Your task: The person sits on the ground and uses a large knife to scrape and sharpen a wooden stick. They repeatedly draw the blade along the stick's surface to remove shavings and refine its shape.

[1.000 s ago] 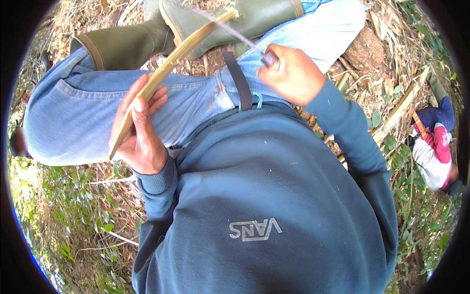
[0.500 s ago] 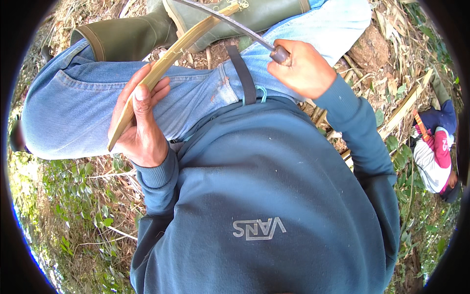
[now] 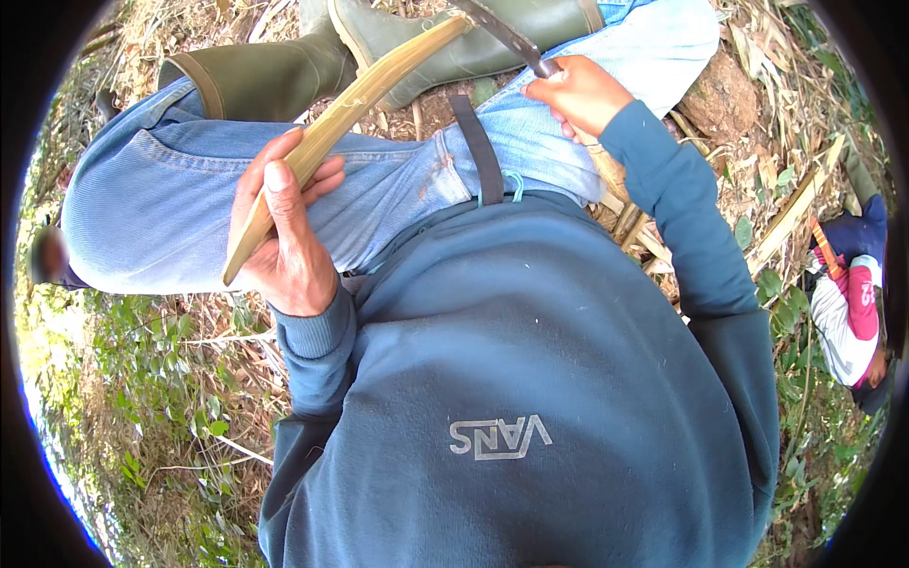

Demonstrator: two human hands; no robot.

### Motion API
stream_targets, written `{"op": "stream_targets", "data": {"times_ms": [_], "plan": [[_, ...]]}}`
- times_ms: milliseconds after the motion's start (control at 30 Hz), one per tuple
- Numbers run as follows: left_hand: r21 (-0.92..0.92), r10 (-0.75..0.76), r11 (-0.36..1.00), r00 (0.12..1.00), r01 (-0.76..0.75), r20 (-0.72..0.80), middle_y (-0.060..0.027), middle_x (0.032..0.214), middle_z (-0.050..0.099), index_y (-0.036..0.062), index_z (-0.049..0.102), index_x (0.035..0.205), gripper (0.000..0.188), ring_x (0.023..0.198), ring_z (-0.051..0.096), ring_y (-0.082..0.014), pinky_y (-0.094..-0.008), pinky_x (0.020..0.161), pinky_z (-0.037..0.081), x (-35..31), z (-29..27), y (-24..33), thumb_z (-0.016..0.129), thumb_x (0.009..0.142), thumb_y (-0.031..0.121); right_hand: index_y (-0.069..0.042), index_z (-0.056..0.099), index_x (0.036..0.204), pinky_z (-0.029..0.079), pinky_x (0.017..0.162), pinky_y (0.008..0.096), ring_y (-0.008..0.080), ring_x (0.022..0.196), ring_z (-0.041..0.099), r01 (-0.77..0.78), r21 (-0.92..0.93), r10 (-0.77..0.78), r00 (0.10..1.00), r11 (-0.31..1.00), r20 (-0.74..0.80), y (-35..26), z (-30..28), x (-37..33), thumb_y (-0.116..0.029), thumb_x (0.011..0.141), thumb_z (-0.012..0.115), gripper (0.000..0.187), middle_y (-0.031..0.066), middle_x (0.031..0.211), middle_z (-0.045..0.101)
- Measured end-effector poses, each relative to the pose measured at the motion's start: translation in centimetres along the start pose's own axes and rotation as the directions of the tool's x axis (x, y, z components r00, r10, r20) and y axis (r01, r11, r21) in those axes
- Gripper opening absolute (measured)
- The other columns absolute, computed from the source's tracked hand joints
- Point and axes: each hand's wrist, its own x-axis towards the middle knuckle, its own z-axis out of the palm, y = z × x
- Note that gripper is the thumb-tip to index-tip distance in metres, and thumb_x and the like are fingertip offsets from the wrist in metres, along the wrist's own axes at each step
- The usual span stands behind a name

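Observation:
My left hand (image 3: 292,237) is closed round the lower part of a yellowish split bamboo strip (image 3: 365,93), its thumb lying along it. The strip slants up and to the right over my jeans and the boots, slightly bowed. My right hand (image 3: 589,95) grips a knife with a dark blade (image 3: 507,36); the grip is mostly covered by my fingers. The blade runs up and left toward the strip's far end, and its tip leaves the top of the picture. Whether the blade touches the strip I cannot tell.
Green rubber boots (image 3: 275,80) and my jeans-covered legs (image 3: 161,208) lie beneath the strip. A brown rock (image 3: 720,99) sits on leaf-strewn ground at right, near a long bamboo piece (image 3: 795,208). Another person (image 3: 847,293) is at the far right. Leafy plants (image 3: 208,426) grow at left.
My right hand has moved up and turned, and the blade has shifted right and up, toward the strip's far end. My left hand still holds the strip, slightly farther right in view.

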Motion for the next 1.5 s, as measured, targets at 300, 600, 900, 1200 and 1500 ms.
{"op": "stream_targets", "data": {"times_ms": [300, 600, 900, 1200, 1500], "plan": [[-0.077, 0.173, 0.983, 0.979, -0.165, 0.108, -0.028, 0.129, 0.056, -0.0084, 0.047, 0.129, 0.038, 0.093, 0.069, -0.026, -0.0333, 0.08, 0.059, -0.3, -0.6, -0.3, 0.054, 0.101, 0.018, -0.003, 0.055, 0.081, 0.042, 0.041, 0.028, 0.0109, 0.044, 0.05, 0.022, -0.013, -0.022, 1.0, 1.0, -0.018, 0.5, 1.2, -0.9, -0.029, 0.09, 0.067, 0.031, 0.0008, 0.057, 0.048], [-0.037, 0.124, 0.992, 0.992, -0.122, 0.031, -0.0256, 0.127, 0.059, -0.0077, 0.047, 0.133, 0.042, 0.106, 0.065, -0.0258, -0.0321, 0.084, 0.057, -1.4, -1.7, 0.6, 0.057, 0.1, 0.016, -0.003, 0.055, 0.077, 0.044, 0.044, 0.031, 0.0132, 0.046, 0.052, 0.103, -0.105, -0.118, 0.982, 0.989, -0.147, 0.9, 2.0, -1.5, -0.03, 0.087, 0.069, 0.032, 0.0022, 0.058, 0.05], [0.147, 0.006, 0.989, 1.0, -0.002, -0.026, -0.0146, 0.096, 0.071, -0.0096, 0.064, 0.116, 0.03, 0.083, 0.069, -0.0165, -0.0271, 0.076, 0.057, -1.7, -1.9, 2.0, 0.062, 0.098, 0.014, -0.003, 0.057, 0.086, 0.043, 0.053, 0.0388, 0.0351, 0.055, 0.057, 0.581, -0.154, -0.596, 0.8, 0.799, -0.069, -4.2, 4.9, -10.4, -0.015, 0.077, 0.07, 0.02, 0.0146, 0.06, 0.053], [0.379, 0.073, 0.923, 0.997, -0.066, -0.004, -0.0127, 0.087, 0.072, -0.0102, 0.064, 0.113, 0.024, 0.079, 0.068, -0.0133, -0.0252, 0.073, 0.053, -2.3, -1.7, 2.0, 0.059, 0.097, 0.007, -0.003, 0.057, 0.085, 0.049, 0.057, 0.047, 0.0407, 0.064, 0.063, 0.607, -0.136, -0.618, 0.784, 0.783, -0.06, -5.5, 5.9, -10.5, -0.018, 0.076, 0.068, 0.021, 0.0166, 0.066, 0.062], [0.205, 0.156, 0.967, 0.988, -0.148, -0.022, -0.0191, 0.092, 0.072, -0.0086, 0.062, 0.121, 0.029, 0.084, 0.07, -0.0168, -0.027, 0.077, 0.055, -2.8, -0.5, 0.7, 0.059, 0.097, 0.007, -0.001, 0.057, 0.077, 0.042, 0.052, 0.0392, 0.0347, 0.05, 0.054, 0.467, -0.07, -0.472, 0.879, 0.881, -0.068, -4.9, 5.0, -10.2, -0.012, 0.077, 0.067, 0.015, 0.0166, 0.056, 0.05]]}}
